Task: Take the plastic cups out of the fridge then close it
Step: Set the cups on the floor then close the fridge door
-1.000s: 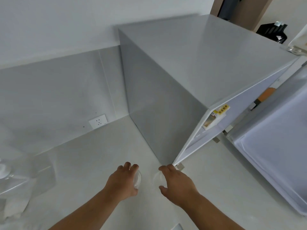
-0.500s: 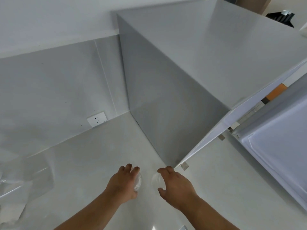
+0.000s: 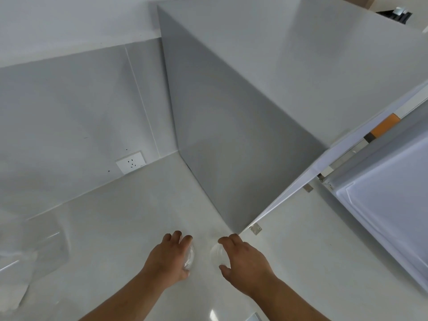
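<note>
A clear plastic cup (image 3: 190, 257) is in my left hand (image 3: 170, 258), low over the white counter (image 3: 120, 228). My right hand (image 3: 240, 259) grips a second clear plastic cup (image 3: 216, 252) just to the right of the first. Both cups sit close to the front left corner of the grey fridge (image 3: 231, 147). The fridge door (image 3: 389, 205) stands open at the right, its white inner side towards me. The fridge's inside is hidden from here.
A white wall socket (image 3: 131, 162) sits on the grey backsplash behind the counter. Clear plastic wrapping (image 3: 30, 253) lies at the left edge of the counter. A small metal hinge plate (image 3: 255, 228) is at the fridge's foot.
My head has tilted, so the fridge fills more of the view. Both hands stay low by the fridge corner, still holding the cups.
</note>
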`<state>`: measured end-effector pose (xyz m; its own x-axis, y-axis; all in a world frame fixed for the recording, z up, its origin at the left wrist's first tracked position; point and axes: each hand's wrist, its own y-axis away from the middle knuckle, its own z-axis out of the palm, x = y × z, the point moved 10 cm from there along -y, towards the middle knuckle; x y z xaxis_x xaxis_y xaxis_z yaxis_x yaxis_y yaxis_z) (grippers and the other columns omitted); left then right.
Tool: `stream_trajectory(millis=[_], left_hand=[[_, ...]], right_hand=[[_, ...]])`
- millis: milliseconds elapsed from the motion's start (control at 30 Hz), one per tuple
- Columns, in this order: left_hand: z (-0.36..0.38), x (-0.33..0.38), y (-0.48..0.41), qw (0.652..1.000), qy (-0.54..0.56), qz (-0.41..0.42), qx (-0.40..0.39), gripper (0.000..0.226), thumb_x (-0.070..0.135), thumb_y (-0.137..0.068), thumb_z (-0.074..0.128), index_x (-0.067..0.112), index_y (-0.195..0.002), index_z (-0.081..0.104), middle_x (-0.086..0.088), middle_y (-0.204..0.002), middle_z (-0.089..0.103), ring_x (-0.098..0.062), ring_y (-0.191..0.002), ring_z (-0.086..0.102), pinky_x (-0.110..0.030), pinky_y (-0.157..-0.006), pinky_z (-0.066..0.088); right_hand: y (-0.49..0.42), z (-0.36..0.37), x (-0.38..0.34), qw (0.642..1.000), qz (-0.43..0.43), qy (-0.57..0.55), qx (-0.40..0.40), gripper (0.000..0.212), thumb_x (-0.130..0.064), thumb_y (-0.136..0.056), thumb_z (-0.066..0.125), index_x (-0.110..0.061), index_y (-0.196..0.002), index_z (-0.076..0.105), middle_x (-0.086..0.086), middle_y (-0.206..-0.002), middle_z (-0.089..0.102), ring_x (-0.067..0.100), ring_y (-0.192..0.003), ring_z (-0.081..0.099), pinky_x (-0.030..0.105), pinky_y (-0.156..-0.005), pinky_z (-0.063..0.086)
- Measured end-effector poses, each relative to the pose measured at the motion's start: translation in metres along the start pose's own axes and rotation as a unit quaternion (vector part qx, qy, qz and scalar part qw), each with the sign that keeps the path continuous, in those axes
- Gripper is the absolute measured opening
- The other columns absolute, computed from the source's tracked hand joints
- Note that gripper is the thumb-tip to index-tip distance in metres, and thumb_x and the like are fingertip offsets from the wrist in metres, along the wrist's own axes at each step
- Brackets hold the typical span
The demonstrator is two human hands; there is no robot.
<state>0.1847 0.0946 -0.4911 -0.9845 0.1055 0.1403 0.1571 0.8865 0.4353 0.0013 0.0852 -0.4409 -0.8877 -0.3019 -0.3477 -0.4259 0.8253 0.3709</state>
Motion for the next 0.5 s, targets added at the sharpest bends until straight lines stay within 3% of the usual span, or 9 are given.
stream_trajectory(millis=[367,500], left_hand=[[0.008,-0.005,0.000,1.000,-0.023,0.000,0.010,0.094,0.063,-0.068,0.067,0.034,-0.149,0.028,0.004,-0.142,0.039,-0.023,-0.118,0.045,-0.033,-0.081,0.047],[0.003,-0.003,0.003,1.000,-0.009,0.007,0.023,0.106,0.069,-0.066,0.065,0.036,-0.156,0.020,0.004,-0.155,0.031,-0.023,-0.129,0.042,-0.036,-0.094,0.047]], right_hand=[[0.001,0.006,0.010,1.000,0.012,-0.005,0.000,0.058,-0.041,-0.091,0.061,-0.033,-0.142,0.034,-0.005,-0.138,0.045,0.021,-0.108,0.060,0.039,-0.083,0.056],[0.006,0.001,0.015,1.000,0.014,-0.006,0.007,0.064,-0.047,-0.091,0.060,-0.032,-0.146,0.030,-0.005,-0.143,0.042,0.022,-0.112,0.057,0.039,-0.083,0.055]])
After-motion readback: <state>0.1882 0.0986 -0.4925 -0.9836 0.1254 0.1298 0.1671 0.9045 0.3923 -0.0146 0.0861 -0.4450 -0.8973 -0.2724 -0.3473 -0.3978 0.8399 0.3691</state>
